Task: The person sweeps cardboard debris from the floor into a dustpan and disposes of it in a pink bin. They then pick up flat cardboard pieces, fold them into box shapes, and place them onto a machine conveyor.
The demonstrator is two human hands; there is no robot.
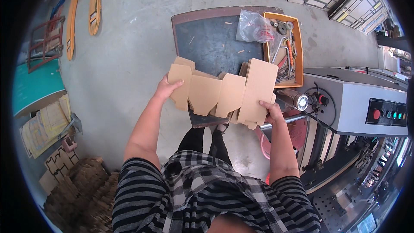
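A stack of flat, die-cut brown cardboard box blanks (pixel 233 92) spans the space between my hands, above the near part of a dark-topped table. My left hand (pixel 166 87) grips the stack's left end, thumb on top and fingers hidden underneath. At the right end, my right hand (pixel 271 111) pinches the larger panel by its lower right edge, its thumb lying on the face. Several blanks show in layers along the edges, slightly fanned out of line.
The dark tabletop (pixel 211 39) carries scraps, a clear plastic bag (pixel 251 26) and an orange tray (pixel 300 51) of tools. To the right stands a grey machine (pixel 345 99) with buttons. Brown cardboard piles (pixel 82 190) lie at lower left; an orange pallet jack (pixel 74 13) is at upper left.
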